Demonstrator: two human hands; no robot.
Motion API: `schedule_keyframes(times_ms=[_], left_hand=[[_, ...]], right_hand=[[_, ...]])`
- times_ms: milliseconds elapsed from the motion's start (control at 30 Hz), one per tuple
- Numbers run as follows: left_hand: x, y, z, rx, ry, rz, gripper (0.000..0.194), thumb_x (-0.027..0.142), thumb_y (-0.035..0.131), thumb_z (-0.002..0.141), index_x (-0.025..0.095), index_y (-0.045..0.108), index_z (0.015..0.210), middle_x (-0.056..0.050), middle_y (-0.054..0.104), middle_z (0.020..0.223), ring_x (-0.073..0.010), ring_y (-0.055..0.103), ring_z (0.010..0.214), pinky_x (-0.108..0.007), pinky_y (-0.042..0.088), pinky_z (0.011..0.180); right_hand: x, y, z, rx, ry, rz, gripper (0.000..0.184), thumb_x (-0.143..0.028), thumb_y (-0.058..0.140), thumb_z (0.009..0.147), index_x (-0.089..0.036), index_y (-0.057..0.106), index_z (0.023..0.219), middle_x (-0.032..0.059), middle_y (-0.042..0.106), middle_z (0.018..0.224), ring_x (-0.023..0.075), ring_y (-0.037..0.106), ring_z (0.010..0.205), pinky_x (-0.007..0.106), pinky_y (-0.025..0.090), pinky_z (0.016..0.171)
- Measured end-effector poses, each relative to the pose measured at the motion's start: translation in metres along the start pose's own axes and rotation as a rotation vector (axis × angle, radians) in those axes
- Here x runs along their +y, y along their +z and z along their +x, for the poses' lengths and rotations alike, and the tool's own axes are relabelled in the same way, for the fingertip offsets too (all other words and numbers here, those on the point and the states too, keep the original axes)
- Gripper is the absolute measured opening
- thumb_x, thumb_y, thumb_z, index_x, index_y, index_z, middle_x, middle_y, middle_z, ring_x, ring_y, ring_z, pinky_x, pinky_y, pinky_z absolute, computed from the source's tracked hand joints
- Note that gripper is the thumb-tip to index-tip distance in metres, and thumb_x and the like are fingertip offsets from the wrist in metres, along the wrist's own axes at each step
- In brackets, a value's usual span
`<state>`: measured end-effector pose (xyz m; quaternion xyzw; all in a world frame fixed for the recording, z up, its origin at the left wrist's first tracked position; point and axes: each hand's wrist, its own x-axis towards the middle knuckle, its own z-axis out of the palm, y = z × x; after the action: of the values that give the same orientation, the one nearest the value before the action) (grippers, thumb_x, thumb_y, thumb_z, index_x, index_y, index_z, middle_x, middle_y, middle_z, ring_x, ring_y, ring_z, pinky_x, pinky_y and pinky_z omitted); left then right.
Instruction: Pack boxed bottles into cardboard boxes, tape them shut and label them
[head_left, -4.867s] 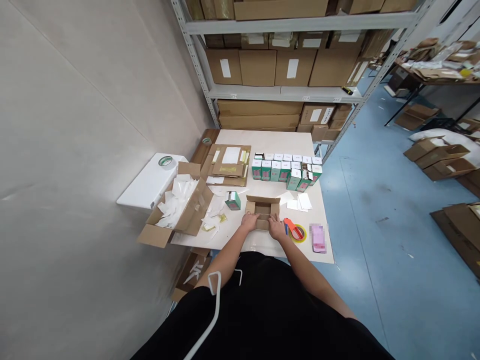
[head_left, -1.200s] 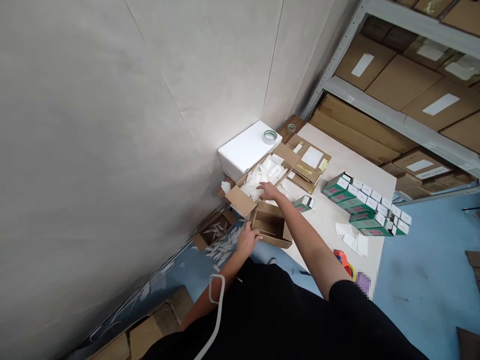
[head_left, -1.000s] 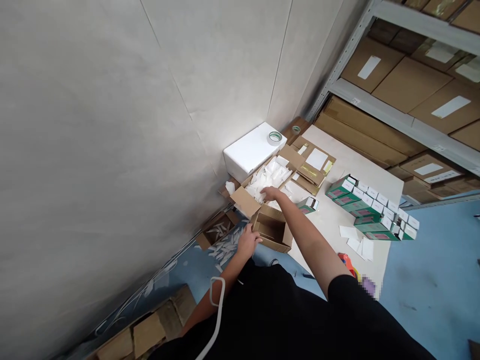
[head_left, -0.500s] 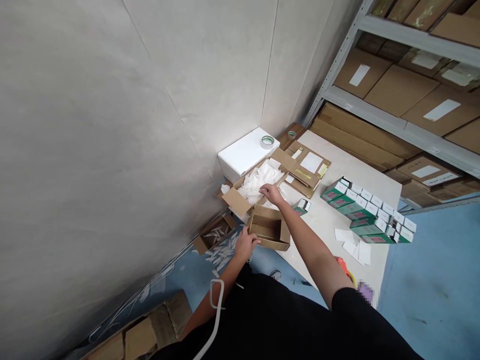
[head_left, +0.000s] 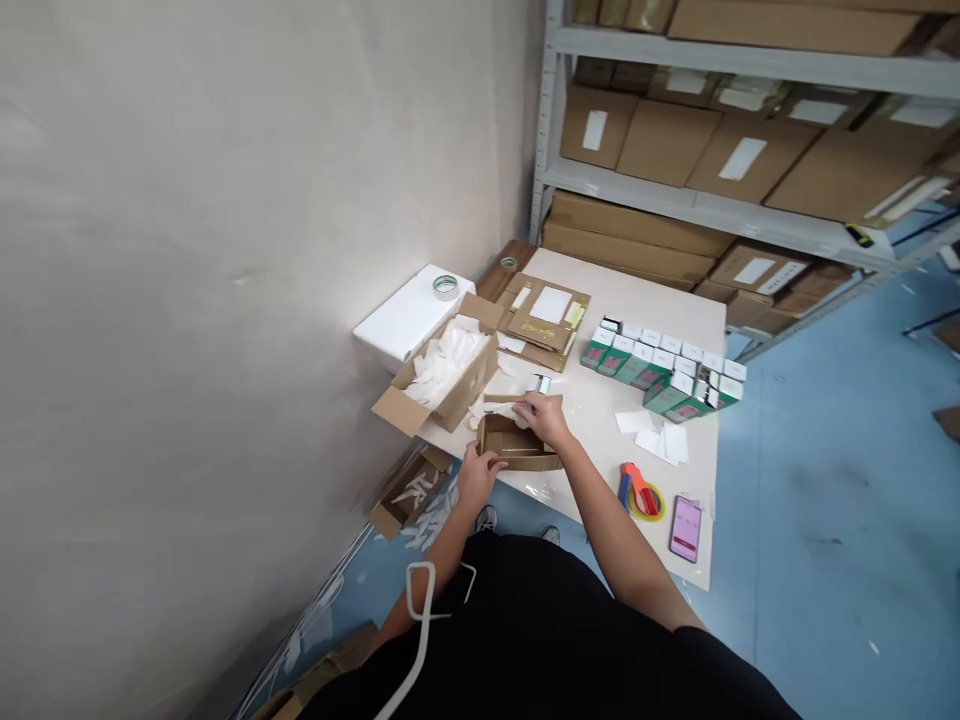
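A small open cardboard box [head_left: 525,462] sits at the near edge of the white table. My left hand [head_left: 477,476] grips its near left corner, fingers wrapped on the wall. Over the box, my right hand [head_left: 544,418] pinches a piece of white packing paper [head_left: 504,409], which hangs leftward across the opening. Left of these, a larger open carton [head_left: 469,388] is filled with crumpled white paper [head_left: 448,362]. One small green-and-white box [head_left: 538,383] stands just behind my right hand, mostly hidden.
Several green-and-white boxes [head_left: 652,360] stand in rows at right. Nearer lie white cards [head_left: 660,440], an orange tape dispenser [head_left: 637,488] and a phone [head_left: 685,528]. Flattened cardboard [head_left: 544,318] lies at the back, before a loaded shelf [head_left: 701,205]. A carton [head_left: 409,490] sits below, left.
My right hand has come from the paper-filled carton to above the small box, with white paper in its fingers. My left hand stays on the small box. The view has swung right.
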<state>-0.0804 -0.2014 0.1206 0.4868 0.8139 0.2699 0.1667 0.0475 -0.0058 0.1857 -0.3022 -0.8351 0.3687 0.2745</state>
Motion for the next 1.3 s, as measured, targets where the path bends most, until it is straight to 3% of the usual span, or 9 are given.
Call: schedule_keyframes(times_ms=[133,233,433,567,767,900,1067,1167,1300], left_hand=[[0.034,0.026,0.013,-0.016,0.093,0.005,0.013,0.034,0.077,0.088,0.023,0.079,0.093,-0.013,0.051,0.135,-0.0307,0.062,0.122,-0.042,0.053,0.104],[0.058,0.046,0.02,-0.058,0.149,0.022,0.014,0.035,0.077,0.088,0.023,0.079,0.094,-0.013,0.051,0.137,-0.0317,0.062,0.123,-0.043,0.053,0.104],[0.084,0.078,0.037,-0.154,0.233,0.043,0.014,0.036,0.077,0.087,0.024,0.079,0.092,-0.012,0.051,0.142,-0.0321,0.062,0.126,-0.042,0.055,0.102],[0.089,0.1,0.061,-0.256,0.305,-0.005,0.016,0.035,0.073,0.09,0.023,0.08,0.096,-0.012,0.048,0.149,-0.0298,0.064,0.123,-0.043,0.055,0.105],[0.077,0.141,0.102,-0.43,0.292,-0.045,0.026,0.033,0.066,0.093,0.018,0.079,0.109,-0.015,0.042,0.161,-0.0359,0.046,0.146,-0.048,0.047,0.114],[0.057,0.153,0.123,-0.594,0.224,-0.006,0.034,0.032,0.07,0.088,0.018,0.075,0.119,-0.019,0.035,0.166,-0.0409,0.039,0.15,-0.054,0.046,0.112],[0.038,0.141,0.14,-0.618,0.339,-0.047,0.036,0.024,0.064,0.09,0.018,0.072,0.125,-0.019,0.046,0.16,-0.0351,0.047,0.145,-0.049,0.045,0.113],[0.035,0.123,0.151,-0.603,0.363,-0.095,0.032,0.019,0.056,0.094,0.02,0.075,0.119,-0.015,0.064,0.139,-0.0295,0.064,0.125,-0.042,0.051,0.105],[0.031,0.098,0.174,-0.426,0.304,-0.156,0.033,0.021,0.049,0.099,0.022,0.076,0.117,-0.011,0.071,0.116,-0.0243,0.069,0.107,-0.036,0.052,0.097]], right_hand=[[0.032,-0.032,-0.062,-0.018,0.153,-0.046,0.031,-0.039,0.061,0.099,-0.025,0.075,0.123,0.0092,0.076,0.121,0.0274,0.071,0.111,0.04,0.053,0.1],[0.052,-0.051,-0.092,0.066,0.214,-0.033,0.035,-0.037,0.057,0.1,-0.022,0.073,0.128,0.0114,0.072,0.132,0.0281,0.067,0.123,0.044,0.05,0.108],[0.073,-0.086,-0.119,0.314,0.307,0.05,0.035,-0.041,0.053,0.1,-0.023,0.074,0.122,0.0106,0.073,0.128,0.0257,0.068,0.12,0.043,0.053,0.106],[0.08,-0.094,-0.12,0.434,0.438,0.134,0.036,-0.044,0.055,0.098,-0.024,0.075,0.12,0.0101,0.075,0.123,0.025,0.071,0.11,0.041,0.057,0.098],[0.092,-0.074,-0.103,0.565,0.676,0.228,0.045,-0.048,0.053,0.097,-0.023,0.071,0.129,0.0101,0.074,0.128,0.0267,0.069,0.118,0.044,0.055,0.104],[0.102,-0.049,-0.083,0.565,0.768,0.271,0.049,-0.044,0.052,0.096,-0.024,0.066,0.137,0.0087,0.068,0.14,0.0261,0.063,0.13,0.044,0.05,0.112],[0.103,-0.013,-0.057,0.522,0.837,0.379,0.048,-0.045,0.054,0.095,-0.028,0.067,0.137,0.0053,0.063,0.147,0.0271,0.061,0.134,0.045,0.052,0.109],[0.101,0.007,-0.039,0.502,0.83,0.477,0.047,-0.047,0.055,0.095,-0.029,0.069,0.137,0.0049,0.063,0.147,0.0272,0.059,0.136,0.046,0.051,0.111],[0.106,0.03,-0.011,0.431,0.869,0.494,0.054,-0.055,0.051,0.097,-0.028,0.065,0.142,0.0055,0.06,0.151,0.0251,0.053,0.143,0.045,0.045,0.117]])
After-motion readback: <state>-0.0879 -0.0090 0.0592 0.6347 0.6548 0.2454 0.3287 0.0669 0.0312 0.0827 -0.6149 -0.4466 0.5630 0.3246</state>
